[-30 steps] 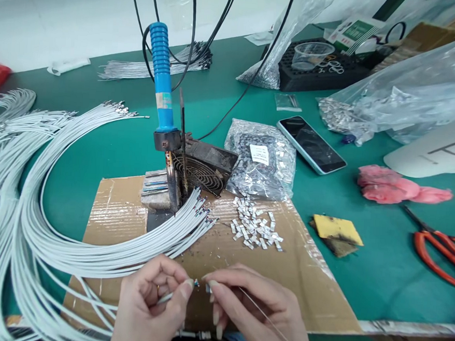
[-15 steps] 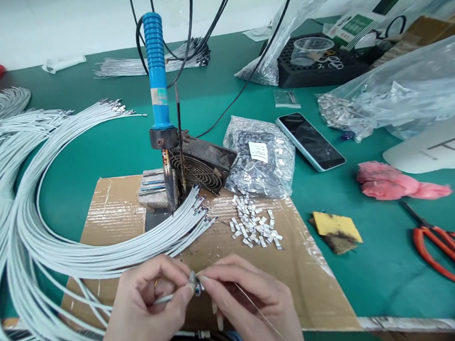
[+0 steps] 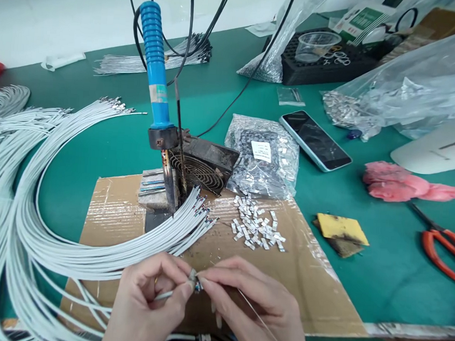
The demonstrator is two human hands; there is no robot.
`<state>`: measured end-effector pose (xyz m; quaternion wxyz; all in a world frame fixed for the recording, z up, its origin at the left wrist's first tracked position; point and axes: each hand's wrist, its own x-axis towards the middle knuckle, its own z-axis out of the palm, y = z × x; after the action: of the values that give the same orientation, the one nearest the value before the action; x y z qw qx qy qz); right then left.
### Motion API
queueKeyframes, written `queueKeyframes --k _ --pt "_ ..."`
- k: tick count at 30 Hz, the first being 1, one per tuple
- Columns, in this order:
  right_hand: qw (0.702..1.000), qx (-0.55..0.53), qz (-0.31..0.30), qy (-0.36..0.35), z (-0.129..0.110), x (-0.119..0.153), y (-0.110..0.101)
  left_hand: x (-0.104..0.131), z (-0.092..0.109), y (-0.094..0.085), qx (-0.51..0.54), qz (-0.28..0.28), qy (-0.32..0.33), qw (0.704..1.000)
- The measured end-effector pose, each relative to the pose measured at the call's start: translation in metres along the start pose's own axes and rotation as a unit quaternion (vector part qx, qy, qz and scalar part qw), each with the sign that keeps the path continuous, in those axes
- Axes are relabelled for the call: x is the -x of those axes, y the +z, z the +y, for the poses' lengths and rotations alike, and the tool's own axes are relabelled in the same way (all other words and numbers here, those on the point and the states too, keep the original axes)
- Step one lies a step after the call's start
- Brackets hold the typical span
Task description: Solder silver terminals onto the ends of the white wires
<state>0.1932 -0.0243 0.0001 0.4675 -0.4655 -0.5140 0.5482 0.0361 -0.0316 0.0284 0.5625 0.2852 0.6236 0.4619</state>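
My left hand (image 3: 152, 300) pinches the end of a white cable (image 3: 164, 295) at the bottom centre, above the cardboard. My right hand (image 3: 251, 307) meets it fingertip to fingertip at the cable's small wired end (image 3: 197, 284). A thin wire (image 3: 258, 315) runs down to the right across my right hand, apparently held in its fingers. Behind my left hand lies a large bundle of white cables (image 3: 100, 260). Small white-and-silver pieces (image 3: 260, 230) lie scattered on the cardboard (image 3: 300, 290) beyond my right hand.
A blue-handled soldering iron (image 3: 154, 66) stands upright before a dark fan (image 3: 202, 163). Around them are a bag of parts (image 3: 262, 154), a phone (image 3: 315, 140), a yellow sponge (image 3: 342, 229), pink material (image 3: 406, 183) and red-handled scissors (image 3: 443, 250).
The view has shifted slightly, so the objects on the right appear farther right. Both hands keep nearly the same pinched pose at the cable end.
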Motion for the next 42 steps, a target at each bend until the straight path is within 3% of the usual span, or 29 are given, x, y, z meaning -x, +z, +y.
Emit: queueKeyframes --k 7,14,17,21,23,27,33,42 --pt "0.995 0.076 0.029 -0.062 0.007 0.0 0.0 -0.005 0.003 0.003 -0.001 0.026 -0.007 1.0" --pt "0.979 0.19 0.078 0.013 0.007 0.0 0.004 -0.017 0.004 0.002 -0.026 0.08 0.027 0.996" --pt "0.971 0.227 0.075 0.0 0.001 -0.006 0.005 -0.021 0.007 0.001 -0.016 0.085 0.033 0.996" --pt "0.971 0.214 0.009 -0.103 0.0 -0.019 0.003 -0.027 0.009 0.0 -0.005 0.079 0.046 0.996" --pt "0.971 0.205 0.017 -0.119 0.002 -0.023 0.005 -0.029 0.01 0.0 -0.007 0.072 0.048 0.996" --pt "0.983 0.155 0.067 -0.073 0.003 -0.024 0.018 -0.032 0.008 -0.004 -0.007 0.063 0.054 0.997" --pt "0.985 0.147 0.083 -0.046 0.001 -0.029 0.026 -0.039 0.002 -0.021 -0.067 0.008 0.079 0.995" --pt "0.986 0.132 0.092 -0.03 -0.001 -0.033 0.028 -0.042 0.003 -0.022 -0.082 0.015 0.082 0.993"
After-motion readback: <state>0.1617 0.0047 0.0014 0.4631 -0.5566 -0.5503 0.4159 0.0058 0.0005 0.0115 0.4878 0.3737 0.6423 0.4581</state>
